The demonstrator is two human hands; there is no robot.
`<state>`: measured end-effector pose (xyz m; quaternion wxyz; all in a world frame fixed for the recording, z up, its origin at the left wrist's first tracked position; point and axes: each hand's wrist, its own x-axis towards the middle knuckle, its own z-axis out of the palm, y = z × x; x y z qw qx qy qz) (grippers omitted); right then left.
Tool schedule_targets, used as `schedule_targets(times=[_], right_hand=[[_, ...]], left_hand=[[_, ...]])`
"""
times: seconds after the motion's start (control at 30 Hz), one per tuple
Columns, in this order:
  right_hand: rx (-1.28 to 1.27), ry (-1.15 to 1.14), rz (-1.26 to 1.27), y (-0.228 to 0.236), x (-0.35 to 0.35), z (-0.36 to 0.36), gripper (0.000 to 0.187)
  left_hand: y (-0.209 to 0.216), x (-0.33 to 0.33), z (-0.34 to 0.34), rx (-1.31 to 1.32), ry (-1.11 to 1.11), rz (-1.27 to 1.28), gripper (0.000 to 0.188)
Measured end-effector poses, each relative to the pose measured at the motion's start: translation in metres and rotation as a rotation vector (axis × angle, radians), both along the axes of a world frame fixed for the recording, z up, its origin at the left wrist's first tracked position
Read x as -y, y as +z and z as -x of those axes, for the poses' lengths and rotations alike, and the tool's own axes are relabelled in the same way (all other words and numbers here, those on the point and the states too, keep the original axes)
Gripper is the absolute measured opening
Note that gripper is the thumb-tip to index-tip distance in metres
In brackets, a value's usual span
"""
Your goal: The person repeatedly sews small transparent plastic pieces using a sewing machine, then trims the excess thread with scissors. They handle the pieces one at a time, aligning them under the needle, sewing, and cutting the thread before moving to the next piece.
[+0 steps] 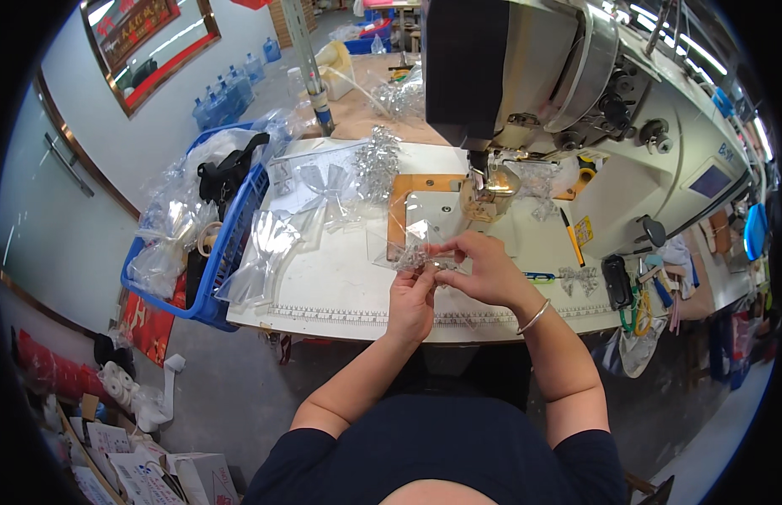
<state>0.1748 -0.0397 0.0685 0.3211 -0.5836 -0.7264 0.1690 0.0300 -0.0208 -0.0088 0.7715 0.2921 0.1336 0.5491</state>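
A silvery piece (pixel 410 258) is held between two hands over the bench (pixel 349 282), near side of the sewing machine (pixel 526 76) — the left hand's (pixel 416 296) grip pinched closed on it, the right hand's (pixel 484 268) closed at its right end. Clear film (pixel 271 248) is spread left; a bow (pixel 579 281) is seen right.

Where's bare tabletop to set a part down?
White tabletop: patch between clear plastic pieces and left hand, beyond the ruler strip; smaller patch between right hand and yellow pen. Crowded: back left, by silver tinsel; right end, around silver bow.
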Motion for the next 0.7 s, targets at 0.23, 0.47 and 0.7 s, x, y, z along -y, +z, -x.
schedule_targets(times=[0.23, 0.47, 0.7], right_hand=[[-0.109, -0.036, 0.155, 0.004, 0.003, 0.004, 0.033], [-0.091, 0.009, 0.132, 0.005, 0.006, 0.003, 0.038], [-0.210, 0.135, 0.117, 0.007, 0.012, -0.018, 0.050]], left_hand=[[0.007, -0.002, 0.011, 0.026, -0.114, 0.135, 0.035], [0.002, -0.004, 0.008, -0.070, 0.023, 0.108, 0.028], [-0.005, -0.004, 0.010, -0.053, 0.023, 0.015, 0.029]])
